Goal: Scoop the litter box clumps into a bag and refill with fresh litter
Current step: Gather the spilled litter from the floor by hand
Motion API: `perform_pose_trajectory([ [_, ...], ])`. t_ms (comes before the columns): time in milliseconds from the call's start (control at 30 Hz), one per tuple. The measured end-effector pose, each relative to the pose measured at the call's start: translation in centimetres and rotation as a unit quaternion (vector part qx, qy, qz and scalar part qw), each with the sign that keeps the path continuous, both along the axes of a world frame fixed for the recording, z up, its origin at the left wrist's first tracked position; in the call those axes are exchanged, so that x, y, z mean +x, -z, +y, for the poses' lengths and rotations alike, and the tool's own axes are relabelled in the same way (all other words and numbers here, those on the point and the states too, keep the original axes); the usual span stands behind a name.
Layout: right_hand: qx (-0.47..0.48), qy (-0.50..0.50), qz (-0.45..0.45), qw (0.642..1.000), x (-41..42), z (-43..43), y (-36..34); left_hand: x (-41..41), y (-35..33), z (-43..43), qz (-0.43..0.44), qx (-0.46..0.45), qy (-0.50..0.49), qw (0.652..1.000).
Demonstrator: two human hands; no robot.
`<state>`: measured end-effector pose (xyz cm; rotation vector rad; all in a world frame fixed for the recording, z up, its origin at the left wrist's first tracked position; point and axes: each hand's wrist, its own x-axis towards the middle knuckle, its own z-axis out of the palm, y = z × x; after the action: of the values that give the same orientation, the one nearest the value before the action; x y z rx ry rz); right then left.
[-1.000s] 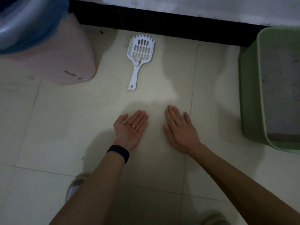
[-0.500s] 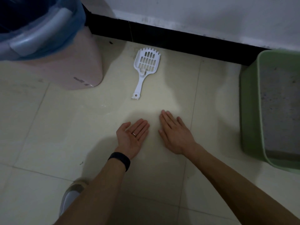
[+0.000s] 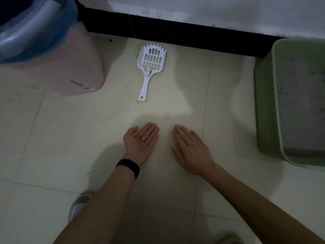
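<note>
Ahead, the scoop [image 3: 151, 67] lies handle-first toward both hands.
Nearer is the left hand [image 3: 140, 143]; it and the right hand [image 3: 190, 150] lie flat, empty.

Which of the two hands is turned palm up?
The left hand, the one with a ring and black wristband; the right hand is turned palm down.

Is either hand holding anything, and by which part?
Nothing is held: left hand palm up, right hand palm down, both empty; the scoop lies untouched.
</note>
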<state>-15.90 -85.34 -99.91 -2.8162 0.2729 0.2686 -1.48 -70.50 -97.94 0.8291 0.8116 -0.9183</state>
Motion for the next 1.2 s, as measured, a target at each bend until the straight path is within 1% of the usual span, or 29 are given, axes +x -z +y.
perform_pose_trajectory([
  [133, -0.001, -0.021, 0.023, 1.000, 1.2, 0.7, 0.4, -0.1, -0.4, -0.1, 0.003, -0.009, -0.001, 1.000],
  [300, -0.010, -0.050, 0.037, 0.998, -2.3, 1.4, 0.9, 0.1, -0.6, -0.2, 0.004, -0.017, 0.000, 1.000],
  [400, -0.018, -0.064, 0.026, 0.997, -3.6, 1.2, 0.9, 0.0, -0.5, -0.2, 0.002, -0.018, 0.003, 1.000],
  [467, -0.013, -0.066, 0.002, 0.998, -3.8, 0.7, 0.8, -0.1, -0.6, -0.3, 0.001, -0.016, 0.006, 1.000],
  [567, -0.012, -0.013, -0.015, 1.000, -3.3, 0.0, 0.4, -0.3, -0.8, -0.2, 0.000, -0.017, 0.003, 1.000],
  [667, 0.011, 0.079, 0.013, 0.997, -3.2, 0.0, 0.4, -0.4, -0.8, -0.2, 0.000, -0.019, -0.001, 1.000],
  [700, 0.020, 0.087, 0.025, 0.996, -3.4, 0.3, 0.6, -0.3, -0.8, -0.2, -0.001, -0.018, -0.001, 1.000],
  [767, 0.037, 0.071, 0.026, 0.996, -4.0, 1.5, 0.9, -0.2, -0.8, -0.2, -0.003, -0.018, -0.001, 1.000],
  [867, 0.102, 0.066, -0.018, 0.992, -4.5, 3.0, 0.9, -0.2, -0.7, -0.1, -0.002, -0.019, 0.001, 1.000],
  [967, 0.153, 0.134, -0.089, 0.975, -3.7, 2.5, 0.6, -0.2, -0.8, 0.1, -0.004, -0.018, 0.003, 1.000],
  [1067, 0.113, 0.202, -0.114, 0.966, -2.6, 0.8, 0.4, -0.2, -0.9, 0.3, -0.004, -0.018, 0.001, 1.000],
  [1133, 0.087, 0.214, -0.097, 0.968, -2.1, 0.3, 0.4, -0.1, -1.0, 0.5, -0.004, -0.018, -0.001, 1.000],
  [1200, 0.077, 0.210, -0.101, 0.969, -1.9, 0.7, 0.9, 0.0, -1.1, 0.5, -0.004, -0.017, -0.003, 1.000],
])
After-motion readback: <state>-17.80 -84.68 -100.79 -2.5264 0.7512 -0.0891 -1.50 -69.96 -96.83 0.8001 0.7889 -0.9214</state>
